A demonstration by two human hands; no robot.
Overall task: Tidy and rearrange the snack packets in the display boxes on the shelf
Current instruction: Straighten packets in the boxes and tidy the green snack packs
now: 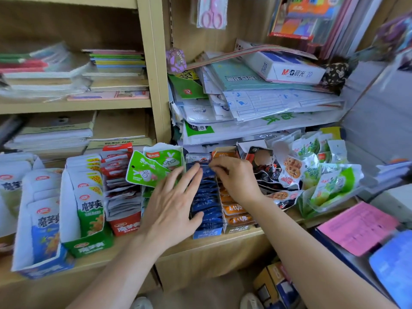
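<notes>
A narrow blue display box (pixel 207 233) of dark blue snack packets (pixel 207 204) stands mid-shelf, with an orange packet box (pixel 236 214) right beside it. My left hand (pixel 176 201) lies flat with straight fingers over the green box and the left side of the blue packets. My right hand (pixel 234 177) has its fingers curled at the rear blue packets, pinching one near the back. A green rabbit packet (pixel 147 170) sticks up loose left of my left hand. Red box (pixel 124 226) and green and blue boxes (pixel 89 244) stand further left.
Loose green and black snack packets (pixel 321 181) are piled at the right of the shelf. Stacks of paper and envelopes (pixel 256 103) lie just behind the boxes. Pink and blue sheets (pixel 359 226) sit at lower right, a carton (pixel 274 286) on the floor.
</notes>
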